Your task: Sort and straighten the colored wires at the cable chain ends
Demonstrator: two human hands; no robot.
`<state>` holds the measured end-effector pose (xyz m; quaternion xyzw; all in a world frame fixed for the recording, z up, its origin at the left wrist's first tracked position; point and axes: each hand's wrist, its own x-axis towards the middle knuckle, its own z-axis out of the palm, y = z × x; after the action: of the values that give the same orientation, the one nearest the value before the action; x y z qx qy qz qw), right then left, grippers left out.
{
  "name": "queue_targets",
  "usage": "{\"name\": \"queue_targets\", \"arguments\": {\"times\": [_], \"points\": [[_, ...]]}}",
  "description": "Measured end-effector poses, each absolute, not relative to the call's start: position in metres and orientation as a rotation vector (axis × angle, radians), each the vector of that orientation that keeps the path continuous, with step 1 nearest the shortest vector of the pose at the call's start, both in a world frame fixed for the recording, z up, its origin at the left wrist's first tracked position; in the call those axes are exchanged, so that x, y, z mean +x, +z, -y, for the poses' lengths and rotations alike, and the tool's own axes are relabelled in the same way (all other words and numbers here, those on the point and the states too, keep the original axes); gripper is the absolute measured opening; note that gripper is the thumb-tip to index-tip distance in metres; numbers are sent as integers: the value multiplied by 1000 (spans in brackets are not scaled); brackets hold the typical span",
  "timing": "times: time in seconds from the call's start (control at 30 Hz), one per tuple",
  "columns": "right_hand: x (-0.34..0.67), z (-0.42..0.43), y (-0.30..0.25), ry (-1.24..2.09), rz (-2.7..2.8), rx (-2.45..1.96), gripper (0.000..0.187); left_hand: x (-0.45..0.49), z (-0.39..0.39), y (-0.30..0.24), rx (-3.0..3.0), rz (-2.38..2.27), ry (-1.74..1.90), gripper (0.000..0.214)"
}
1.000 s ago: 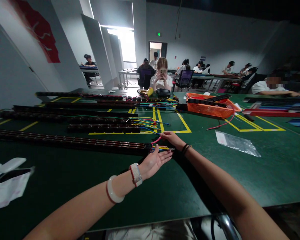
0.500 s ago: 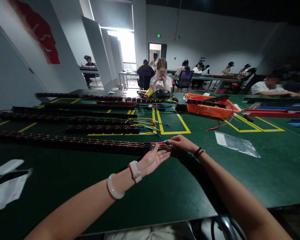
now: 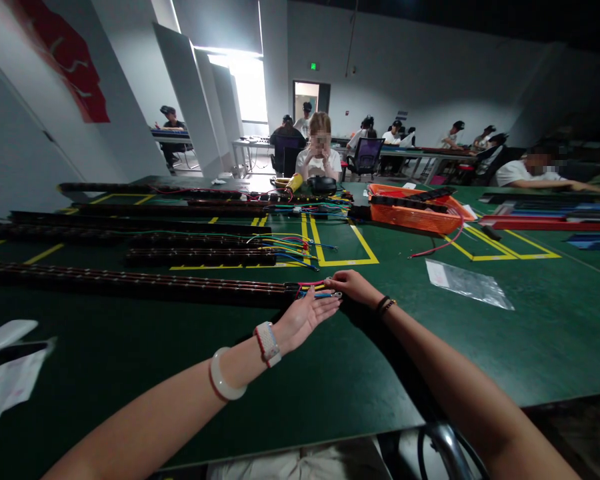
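Note:
A long dark strip lies across the green table, and a bunch of coloured wires sticks out of its right end. My left hand lies palm up under the wire ends, fingers stretched out. My right hand reaches in from the right, its fingers pinched on the wire tips with small metal ring terminals. Wristbands and a pale bangle sit on my left wrist, dark bands on my right.
More dark strips with coloured wires lie further back. An orange basket stands at the back right, a clear plastic bag lies to the right, white paper at the left. Several people sit at tables behind.
My right hand has drawn the pink wire down from its raised loop into the bunch. It has shifted slightly right onto the wire tips. My left hand stays under them.

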<state>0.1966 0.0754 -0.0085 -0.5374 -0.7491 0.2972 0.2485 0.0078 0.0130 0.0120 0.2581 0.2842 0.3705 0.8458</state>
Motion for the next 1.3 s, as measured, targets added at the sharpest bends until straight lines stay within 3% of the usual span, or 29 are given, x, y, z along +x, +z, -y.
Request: {"name": "queue_targets", "arguments": {"times": [0.5,0.7,0.93,1.3], "points": [[202,-78,-2,964,2079,-1396,54,7,-11,7,556,-572,804,40],[214,-69,21,898,2150,-1595,61,7,-12,4,549,-540,794,37],[213,-56,38,1350,2253,-1411,57,7,-12,4,533,-597,789,41],[202,-53,33,1317,2129,-1637,58,7,-6,10,791,-656,600,41]]}}
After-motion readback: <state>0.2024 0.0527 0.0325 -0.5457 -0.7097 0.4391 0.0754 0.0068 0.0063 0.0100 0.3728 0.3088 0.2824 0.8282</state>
